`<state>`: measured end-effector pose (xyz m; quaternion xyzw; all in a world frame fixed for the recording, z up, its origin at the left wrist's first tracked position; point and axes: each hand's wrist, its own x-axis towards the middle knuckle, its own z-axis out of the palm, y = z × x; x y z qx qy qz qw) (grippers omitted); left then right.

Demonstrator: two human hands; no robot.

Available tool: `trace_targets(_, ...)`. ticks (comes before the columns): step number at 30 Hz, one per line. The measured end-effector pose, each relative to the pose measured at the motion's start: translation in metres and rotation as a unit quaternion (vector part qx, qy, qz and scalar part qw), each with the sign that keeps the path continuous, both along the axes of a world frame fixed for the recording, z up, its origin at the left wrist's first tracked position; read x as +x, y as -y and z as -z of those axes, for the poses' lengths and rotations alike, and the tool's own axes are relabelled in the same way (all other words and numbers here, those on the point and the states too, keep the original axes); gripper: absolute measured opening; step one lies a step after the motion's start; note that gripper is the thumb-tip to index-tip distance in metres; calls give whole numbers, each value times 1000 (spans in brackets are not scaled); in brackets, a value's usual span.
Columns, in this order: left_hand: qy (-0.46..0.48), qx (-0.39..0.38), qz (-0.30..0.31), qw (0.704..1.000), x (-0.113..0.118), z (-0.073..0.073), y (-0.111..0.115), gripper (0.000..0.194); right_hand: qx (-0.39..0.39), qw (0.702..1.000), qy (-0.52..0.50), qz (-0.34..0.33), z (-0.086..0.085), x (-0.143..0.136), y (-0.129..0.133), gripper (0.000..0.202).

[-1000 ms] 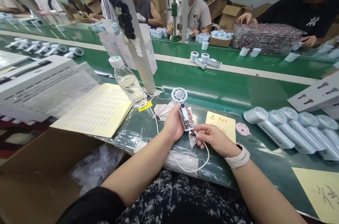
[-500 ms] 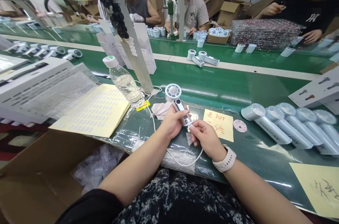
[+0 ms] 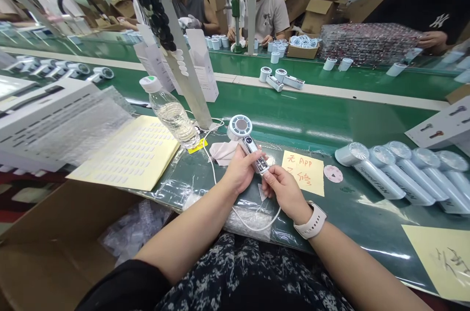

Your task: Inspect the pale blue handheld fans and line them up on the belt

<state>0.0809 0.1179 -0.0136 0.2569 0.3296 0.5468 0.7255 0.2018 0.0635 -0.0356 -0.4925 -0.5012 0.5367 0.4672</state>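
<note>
A small handheld fan [image 3: 240,127] with a round light-blue head lies in my left hand [image 3: 241,168], its fingers and thumb wrapped round the handle. My right hand [image 3: 282,184] is pinched at the bottom end of that handle, where a white charging cable [image 3: 257,229] leads up. The cable's plug is hidden between the fingertips. Under my hands lie a plastic-wrapped pad and a small clear piece. Just right of the fan is a yellow note [image 3: 304,174] with red handwriting. A pale cloth [image 3: 222,153] rests at the left of the fan head.
A water bottle [image 3: 174,117] leans near the metal post [image 3: 191,78], beside a sticker sheet [image 3: 125,154]. Several wrapped fans [image 3: 378,174] line the right side. Two fans [image 3: 271,79] sit across the green belt. Co-workers sit opposite. An open cardboard box [image 3: 66,237] is at lower left.
The fan's handle panel now shows a lit round display and its head centre looks darker. My right fingertips are closer against the handle end. The co-worker at the right has lowered a hand.
</note>
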Motion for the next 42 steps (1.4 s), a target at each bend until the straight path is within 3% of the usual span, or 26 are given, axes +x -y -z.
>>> trace_targets(3,8,-14,-5,1000,-4,1,-4,48,56,998,28,7,-3,4,-1,39)
trace_targets(6,12,-18,-9,1000,-6,1,-6,46,102,992,51,59,-3,16,-6,34)
trace_targets(8,11,-18,24,999,-5,0,-2,48,111,985,63,116,-1,26,-11,25)
trace_targets(10,8,-21,88,996,-2,-2,6,49,115,979,66,152,-1,35,-15,32)
trace_targets(12,2,-17,166,986,3,-2,14,49,119,985,30,117,-2,38,-16,54)
trace_targets(14,-16,4,240,971,6,-1,19,48,105,993,-32,33,-6,36,-14,71)
trace_targets(17,-54,46,296,952,6,2,21,48,72,993,-91,-36,-12,29,-9,84)
trace_targets(24,-63,93,335,935,2,5,20,52,93,989,-98,-52,-14,29,-8,95)
trace_targets(35,-55,83,340,935,0,8,19,51,51,992,-94,-64,-12,34,-10,98)
trace_targets(42,-77,102,321,939,3,10,18,48,89,989,-103,-50,-9,34,-12,92)
